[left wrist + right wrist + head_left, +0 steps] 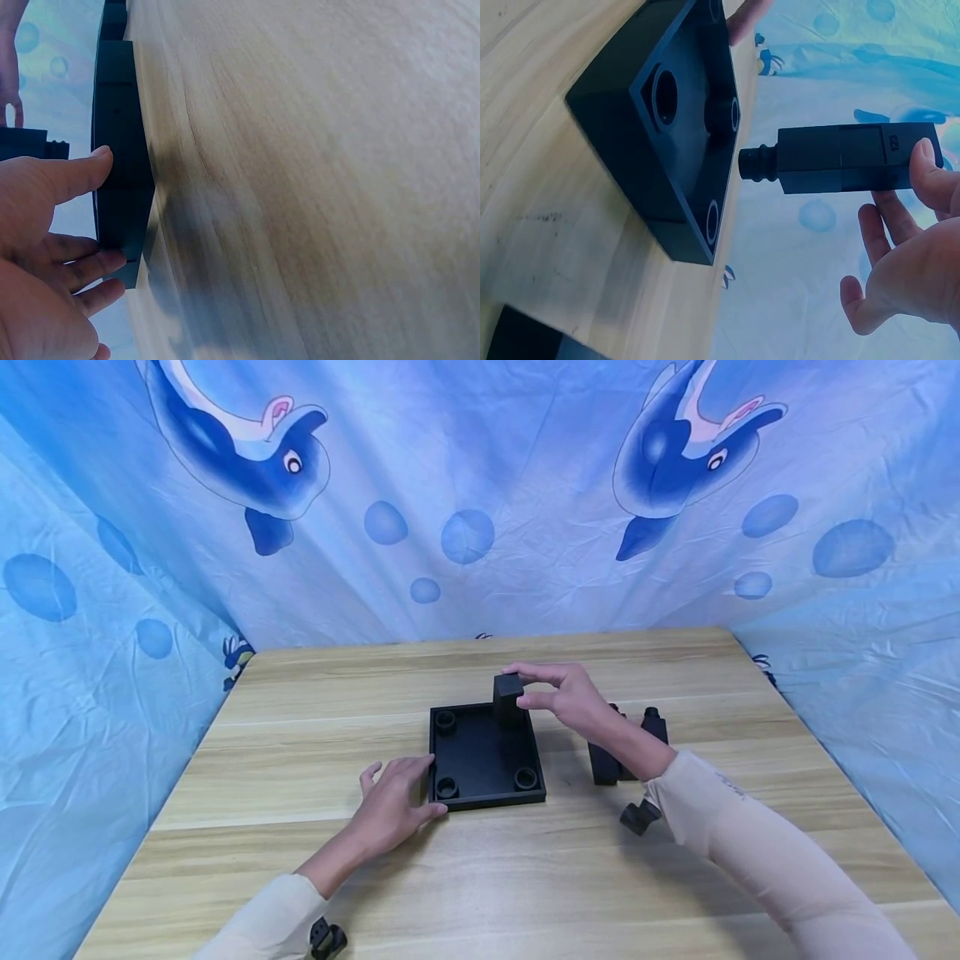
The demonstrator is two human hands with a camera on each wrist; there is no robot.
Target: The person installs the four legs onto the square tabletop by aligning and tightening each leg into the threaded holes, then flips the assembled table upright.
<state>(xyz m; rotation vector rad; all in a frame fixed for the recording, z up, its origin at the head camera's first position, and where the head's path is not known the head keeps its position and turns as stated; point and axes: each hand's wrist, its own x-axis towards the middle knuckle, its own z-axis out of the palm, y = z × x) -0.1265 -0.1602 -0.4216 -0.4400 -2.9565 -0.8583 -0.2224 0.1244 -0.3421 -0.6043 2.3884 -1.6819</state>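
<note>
A shallow black square base [483, 752] with a raised rim and round corner sockets lies on the table. My left hand [393, 802] holds its near left corner, thumb against the near wall and fingers along the left wall [120, 225]. Between thumb and fingers, my right hand [566, 697] pinches the top of a black square leg [507, 702]. This leg stands upright over the base's far right corner. In the right wrist view its ridged round end [759, 163] points at the base, apart from the socket [733, 116] beyond it; "123" is marked near the gripped end.
More black legs [603, 764] lie on the wooden table [315, 727] to the right, partly hidden under my right forearm. A blue curtain [480, 585] with dolphins and bubbles hangs round the table's back and sides.
</note>
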